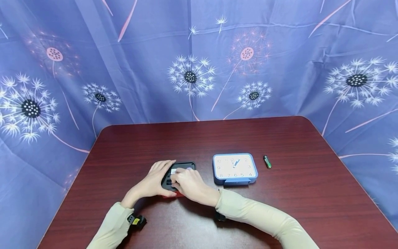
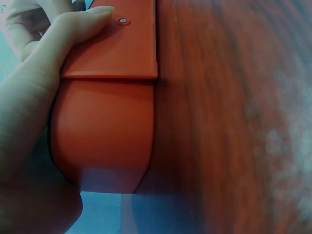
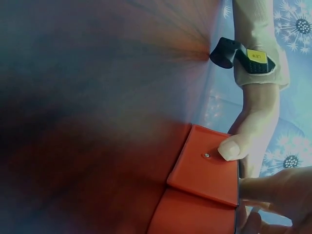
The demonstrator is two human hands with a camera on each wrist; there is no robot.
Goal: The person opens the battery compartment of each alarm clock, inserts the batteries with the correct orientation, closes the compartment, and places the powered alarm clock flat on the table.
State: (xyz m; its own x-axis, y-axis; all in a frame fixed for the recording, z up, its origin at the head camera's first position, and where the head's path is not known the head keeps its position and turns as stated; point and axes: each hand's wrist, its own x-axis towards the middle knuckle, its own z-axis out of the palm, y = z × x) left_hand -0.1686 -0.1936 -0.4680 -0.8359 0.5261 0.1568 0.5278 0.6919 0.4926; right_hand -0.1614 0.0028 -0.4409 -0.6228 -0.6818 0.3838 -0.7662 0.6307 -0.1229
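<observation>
A red alarm clock (image 1: 187, 165) lies face down, its black back turned up. Spanning its left end, my left hand (image 1: 152, 182) grips it, fingers along the far edge and thumb on the near red side. That thumb presses beside a small screw in the left wrist view, where the red case (image 2: 103, 129) fills the middle. My right hand (image 1: 193, 186) bends its fingers over the dark recesses in the clock's back. Its fingertips are partly hidden, and I cannot tell whether they pinch something small.
A blue alarm clock (image 1: 235, 166) with a white face lies face up to the right. Past it is a green and black battery (image 1: 267, 162). The brown wooden table (image 1: 311, 193) ends at a blue dandelion-print curtain (image 1: 149, 69) behind.
</observation>
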